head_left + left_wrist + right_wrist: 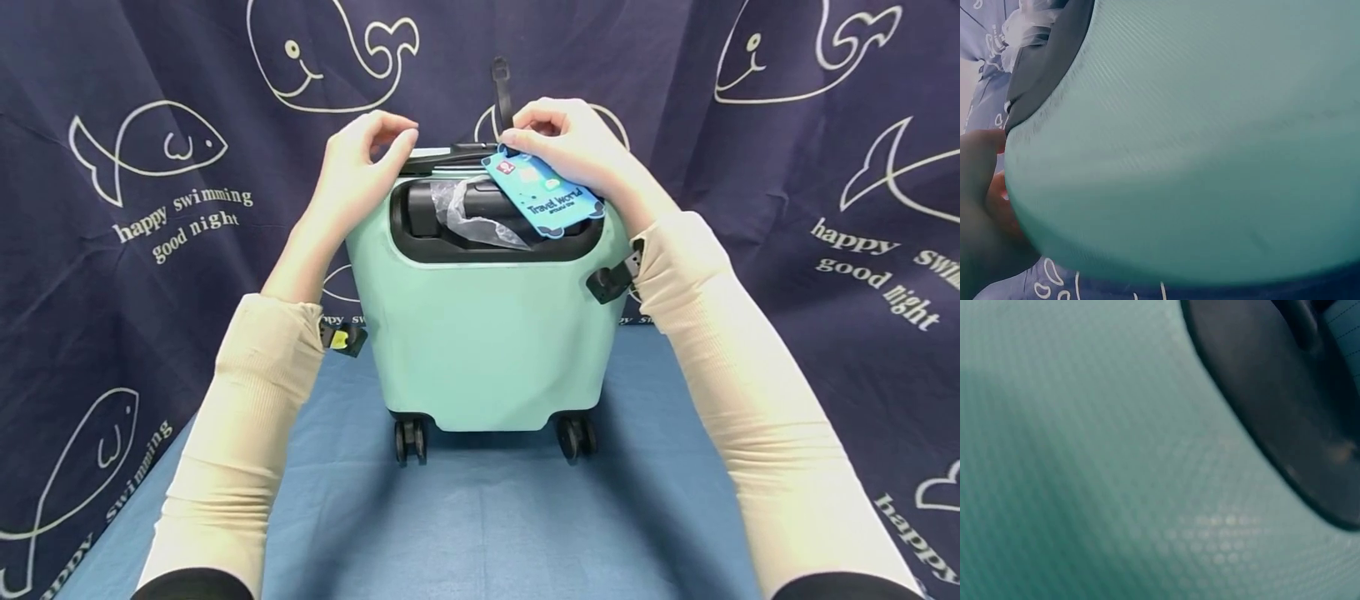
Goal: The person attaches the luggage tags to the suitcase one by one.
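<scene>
Navy whale-and-fish backdrop (pixel 285 179): hangs behind all else, lettered "happy swimming good night" in pale script.
Blue cloth (pixel 480 517): lies underneath, extending toward 6 o'clock.
Mint-green hard-shell suitcase (pixel 487 342): upright at the centre of the head view, standing on the cloth; clock positions below are read from its middle. Its shell fills most of both wrist views.
Cream sleeves (pixel 240 442): enter from 7 and 5 o'clock.
Black handle recess (pixel 487 254): set into the upper face at 12.
Right hand (pixel 577 150): at 1, thumb and forefinger pinching a black strap (pixel 501 83) near its base.
Left hand (pixel 352 167): at 10 to 11, beside the top edge; fingers bent, thumb tip close to forefinger tip. Whether they grip anything cannot be told.
"Travel World" luggage tag (pixel 543 187): blue, slanting across the recess at 1, below the right hand.
Clear plastic wrap (pixel 472 218): crumpled within the recess.
Black caster wheels (pixel 576 437): at 5 and 7.
Strap tip: buckle-like, pointing up at 12.
</scene>
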Demonstrator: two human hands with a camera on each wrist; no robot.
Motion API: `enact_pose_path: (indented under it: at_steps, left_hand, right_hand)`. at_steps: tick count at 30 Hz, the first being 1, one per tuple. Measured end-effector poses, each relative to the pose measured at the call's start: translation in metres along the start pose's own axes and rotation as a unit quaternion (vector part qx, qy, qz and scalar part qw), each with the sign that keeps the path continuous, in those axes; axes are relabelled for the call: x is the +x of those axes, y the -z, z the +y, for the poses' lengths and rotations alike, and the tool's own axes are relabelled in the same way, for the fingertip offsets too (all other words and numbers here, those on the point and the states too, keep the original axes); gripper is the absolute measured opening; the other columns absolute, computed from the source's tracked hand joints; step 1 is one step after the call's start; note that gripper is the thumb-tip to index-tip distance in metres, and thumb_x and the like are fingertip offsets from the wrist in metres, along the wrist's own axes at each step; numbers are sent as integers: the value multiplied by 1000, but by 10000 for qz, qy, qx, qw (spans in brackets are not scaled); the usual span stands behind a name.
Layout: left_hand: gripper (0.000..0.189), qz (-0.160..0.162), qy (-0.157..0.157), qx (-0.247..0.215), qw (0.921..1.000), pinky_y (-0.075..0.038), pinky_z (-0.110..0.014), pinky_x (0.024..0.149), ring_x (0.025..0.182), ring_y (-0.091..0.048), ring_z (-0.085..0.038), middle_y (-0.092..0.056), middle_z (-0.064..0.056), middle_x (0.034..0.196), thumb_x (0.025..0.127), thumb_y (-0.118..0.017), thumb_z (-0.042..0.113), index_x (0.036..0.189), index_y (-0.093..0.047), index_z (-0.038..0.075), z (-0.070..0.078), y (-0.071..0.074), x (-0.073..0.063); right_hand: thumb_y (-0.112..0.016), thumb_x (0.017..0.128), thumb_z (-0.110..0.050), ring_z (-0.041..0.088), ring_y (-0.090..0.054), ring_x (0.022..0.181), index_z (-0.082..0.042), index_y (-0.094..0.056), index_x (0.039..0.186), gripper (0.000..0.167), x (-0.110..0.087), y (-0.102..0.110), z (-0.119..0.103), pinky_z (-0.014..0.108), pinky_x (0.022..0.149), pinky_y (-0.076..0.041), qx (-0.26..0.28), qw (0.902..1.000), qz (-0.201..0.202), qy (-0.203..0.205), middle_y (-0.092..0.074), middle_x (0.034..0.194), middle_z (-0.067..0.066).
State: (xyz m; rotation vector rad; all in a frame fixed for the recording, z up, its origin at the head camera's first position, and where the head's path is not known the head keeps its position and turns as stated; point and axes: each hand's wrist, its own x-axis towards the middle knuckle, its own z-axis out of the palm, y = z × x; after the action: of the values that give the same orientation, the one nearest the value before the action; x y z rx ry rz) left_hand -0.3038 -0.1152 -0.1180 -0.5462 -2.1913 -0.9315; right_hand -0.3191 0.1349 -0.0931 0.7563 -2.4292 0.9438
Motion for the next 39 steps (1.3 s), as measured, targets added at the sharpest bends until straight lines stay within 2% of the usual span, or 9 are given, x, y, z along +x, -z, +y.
enact_pose_path:
  at_steps: [9, 13, 19, 23, 30, 35, 39]
  left_hand:
    - [27, -321, -84, 93, 9994, -43, -15, 86, 90, -60, -6, -68, -4, 104, 95, -52, 27, 110, -67, 9, 18, -10, 25]
    - [27, -503, -32, 96, 9987, -41, -14, 81, 87, -60, -5, -69, -4, 102, 95, -51, 27, 108, -68, 10, 22, -15, 32]
    - [26, -623, -219, 173, 9977, -39, -14, 76, 82, -59, -4, -70, -4, 97, 96, -51, 24, 104, -70, 9, 25, -26, 39]
    - [29, -785, -39, 146, 9968, -39, -15, 74, 88, -62, -4, -71, -3, 99, 98, -47, 25, 105, -70, 10, 29, -31, 44]
    - [32, -1436, 382, -45, 9889, -41, -15, 82, 93, -62, -3, -72, -1, 102, 99, -43, 27, 109, -70, 12, 32, -39, 45]
    - [33, -1739, 377, -116, 9840, -41, -17, 88, 96, -61, -3, -71, -2, 105, 99, -42, 25, 113, -68, 11, 30, -38, 42]
    - [34, -2071, 276, 7, 9779, -39, -18, 92, 99, -56, -1, -68, 1, 112, 100, -40, 27, 115, -67, 14, 33, -40, 42]
  right_hand:
    - [-62, 89, -32, 9, -46, 74, -11, -66, 95, 23, -1, 0, 0, 20, 69, -32, 167, 9998, -5, -61, -54, 78, -8]
    - [-62, 89, -34, 9, -47, 76, -11, -66, 97, 25, -1, -1, 1, 20, 70, -32, 166, 9998, -42, -45, -55, 81, -7]
    - [-61, 89, -37, 10, -47, 78, -11, -67, 100, 28, -5, 3, 0, 20, 69, -32, 86, 9999, -52, -115, -57, 85, -4]
    - [-61, 89, -36, 11, -47, 77, -11, -67, 99, 27, -5, 3, -2, 21, 68, -31, 134, 9999, -78, -66, -56, 84, -4]
    - [-60, 90, -34, 11, -47, 77, -10, -66, 98, 26, -7, 1, -2, 20, 69, -31, 165, 9997, -148, 88, -56, 82, -4]
    - [-59, 91, -34, 10, -47, 76, -9, -66, 98, 27, -6, 1, -2, 20, 69, -30, 43, 9998, -138, 139, -56, 82, -4]
    - [-59, 91, -35, 10, -47, 77, -10, -66, 99, 28, -8, 4, 1, 20, 70, -31, 27, 9999, -148, 65, -57, 82, -4]
